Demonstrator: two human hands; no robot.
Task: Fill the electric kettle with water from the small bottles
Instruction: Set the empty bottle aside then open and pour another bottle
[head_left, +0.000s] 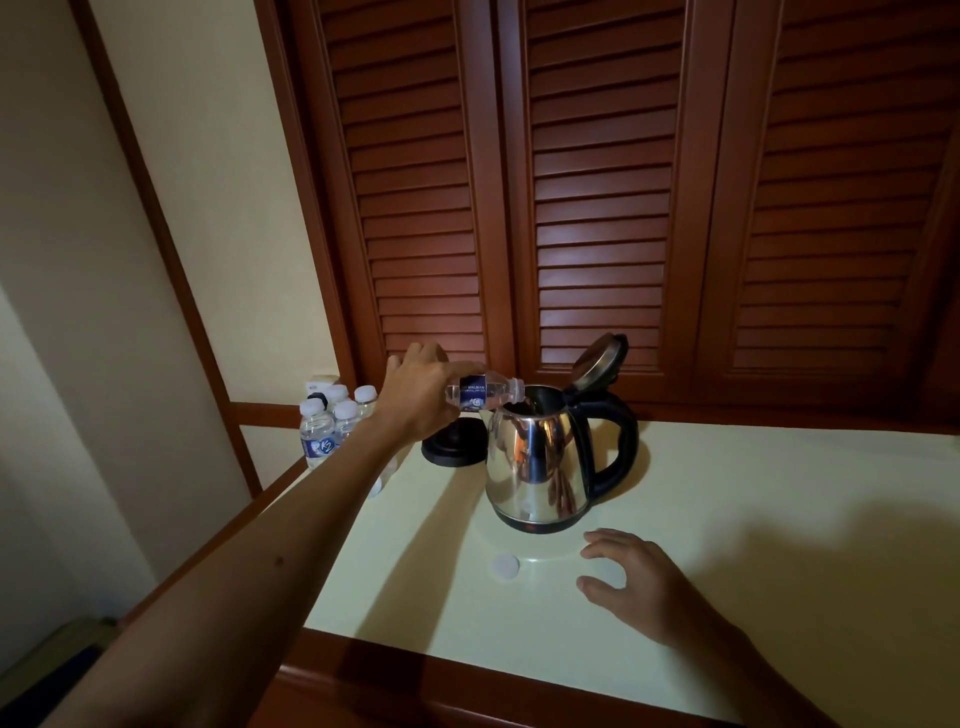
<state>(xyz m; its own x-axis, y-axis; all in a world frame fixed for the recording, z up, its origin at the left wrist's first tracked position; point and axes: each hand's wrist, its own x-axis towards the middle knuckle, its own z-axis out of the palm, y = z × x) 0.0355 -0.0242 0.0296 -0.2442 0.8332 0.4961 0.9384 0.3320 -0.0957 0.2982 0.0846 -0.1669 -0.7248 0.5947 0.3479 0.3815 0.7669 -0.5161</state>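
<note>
A steel electric kettle (535, 457) with a black handle stands in the middle of the pale counter, its lid (597, 364) flipped up. My left hand (421, 395) grips a small clear water bottle (485, 393) with a blue label, tipped sideways with its open neck over the kettle's mouth. Resting on the counter in front of the kettle, to its right, my right hand (639, 582) holds nothing and its fingers are spread. A white bottle cap (505, 565) lies loose on the counter near the kettle's base.
Several capped small bottles (332, 421) stand grouped at the counter's far left corner. The kettle's black power base (452, 449) sits behind my left wrist. Brown louvred doors (597, 208) rise behind the counter (779, 519), which has a wooden front edge.
</note>
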